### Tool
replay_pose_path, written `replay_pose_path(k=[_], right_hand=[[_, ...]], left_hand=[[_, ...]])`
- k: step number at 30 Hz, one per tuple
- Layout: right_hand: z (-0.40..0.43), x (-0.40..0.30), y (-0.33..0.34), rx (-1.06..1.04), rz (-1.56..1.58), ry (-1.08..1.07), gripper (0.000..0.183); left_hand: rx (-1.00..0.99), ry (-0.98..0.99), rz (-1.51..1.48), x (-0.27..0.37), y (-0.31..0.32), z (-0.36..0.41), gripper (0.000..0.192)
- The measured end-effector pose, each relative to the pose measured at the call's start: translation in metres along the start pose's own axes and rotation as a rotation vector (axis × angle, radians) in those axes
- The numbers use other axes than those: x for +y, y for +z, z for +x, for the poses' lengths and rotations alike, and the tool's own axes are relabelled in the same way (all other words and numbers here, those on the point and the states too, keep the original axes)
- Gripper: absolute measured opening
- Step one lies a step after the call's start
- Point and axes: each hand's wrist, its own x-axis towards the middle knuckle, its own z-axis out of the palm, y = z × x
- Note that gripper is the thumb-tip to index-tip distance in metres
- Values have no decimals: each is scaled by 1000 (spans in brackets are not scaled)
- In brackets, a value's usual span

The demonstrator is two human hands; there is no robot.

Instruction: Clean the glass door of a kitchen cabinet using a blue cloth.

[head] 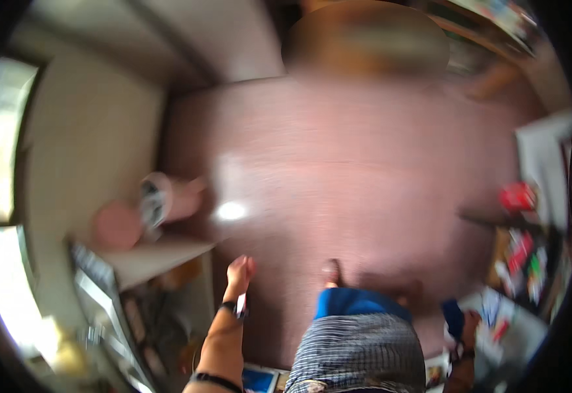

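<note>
Blur runs through the whole head view. My left hand [241, 271] hangs over the reddish floor [345, 191] with its fingers curled in, and nothing shows in it. A dark band with a white part circles that wrist. At the lower right, my right hand [471, 325] grips a dark blue item [453, 317], perhaps cloth. Its fingers are partly hidden. A table with a pale top [524, 339] lies beside that hand, bearing a small red item [500, 330].
To the left a white-rimmed bin [183, 199] stands near a round pink object [117, 225] and a low pale panel [163, 255]. Bright windows [1, 142] line the left wall. Cluttered items [521, 260] and a red object [518, 196] are at right.
</note>
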Motion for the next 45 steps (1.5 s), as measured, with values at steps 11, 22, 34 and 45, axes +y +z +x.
replay_pose_path(k=[11, 22, 34, 45], right_hand=[[-34, 105, -11, 24, 989, 452, 24], [21, 221, -78, 235, 708, 177, 33], [183, 182, -153, 91, 2300, 426, 38], [342, 105, -168, 414, 1124, -236, 25]], left_hand=[[-287, -475, 695, -187, 271, -76, 21], [-199, -394, 928, -259, 411, -71, 29], [-449, -141, 1098, -348, 615, -16, 25], [-809, 692, 897, -385, 752, 33, 71]])
